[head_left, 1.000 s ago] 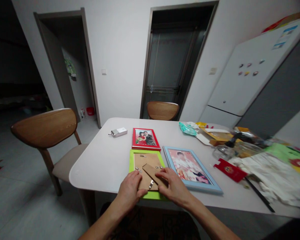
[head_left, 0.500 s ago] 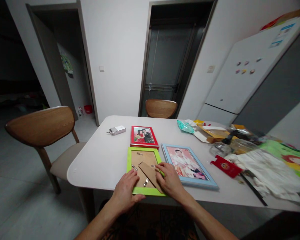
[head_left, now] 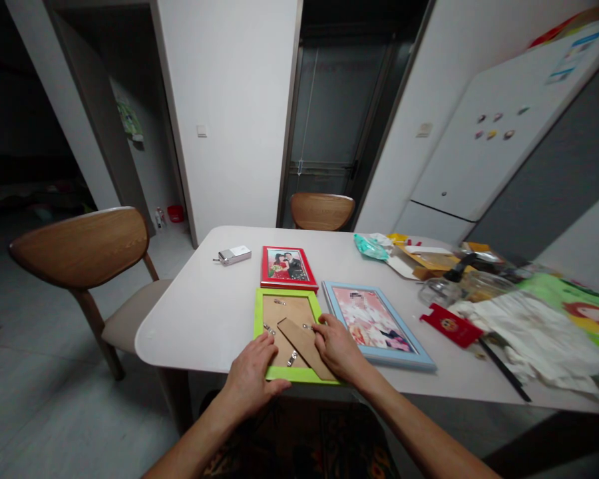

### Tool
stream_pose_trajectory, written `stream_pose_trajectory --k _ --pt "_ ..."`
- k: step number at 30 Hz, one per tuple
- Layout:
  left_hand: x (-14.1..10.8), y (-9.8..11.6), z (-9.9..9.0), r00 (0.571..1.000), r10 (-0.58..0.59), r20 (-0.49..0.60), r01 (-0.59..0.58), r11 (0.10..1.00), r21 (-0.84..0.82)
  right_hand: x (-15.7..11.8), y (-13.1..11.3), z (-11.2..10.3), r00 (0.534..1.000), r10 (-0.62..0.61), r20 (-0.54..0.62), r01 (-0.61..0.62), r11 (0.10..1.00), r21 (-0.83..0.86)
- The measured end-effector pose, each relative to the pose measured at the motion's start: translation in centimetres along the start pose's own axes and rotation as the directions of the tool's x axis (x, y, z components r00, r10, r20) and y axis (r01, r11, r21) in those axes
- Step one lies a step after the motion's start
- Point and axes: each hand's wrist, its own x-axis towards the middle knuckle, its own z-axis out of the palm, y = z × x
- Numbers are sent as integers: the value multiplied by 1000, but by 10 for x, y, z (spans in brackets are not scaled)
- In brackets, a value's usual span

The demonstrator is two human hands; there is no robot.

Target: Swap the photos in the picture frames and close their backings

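A lime-green picture frame (head_left: 258, 313) lies face down at the table's near edge, its brown backing board (head_left: 292, 307) up. Small metal clips sit around the board, such as the bottom one (head_left: 292, 359). A brown stand leg (head_left: 299, 339) slants across the backing. My left hand (head_left: 252, 366) holds the lower left corner, fingers on the left side and thumb along the near edge. My right hand (head_left: 338, 347) is curled over the right side, its fingertips by the right clip (head_left: 307, 326); whether they pinch the clip is unclear.
Beyond lies a red picture frame (head_left: 289, 287), and to the right a light-blue picture frame (head_left: 399, 362). A small silver-grey device (head_left: 234, 255) is at the left. Bags, a red card (head_left: 452, 326), white cloth (head_left: 524, 339) and a black strip (head_left: 504, 372) crowd the right side.
My right hand's fingers have shifted slightly up and right, uncovering more of the stand leg. My left hand keeps its place on the frame. The view has tilted slightly.
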Motion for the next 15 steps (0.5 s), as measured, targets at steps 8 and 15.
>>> stream_pose_trajectory --k 8,15 --pt "-1 -2 2 1000 23 -14 -24 999 -25 -7 -19 -5 993 -83 -81 83 996 -12" --pt "-2 -4 4 1000 8 -16 -10 997 -70 -23 -42 -11 920 -390 32 380 912 156"
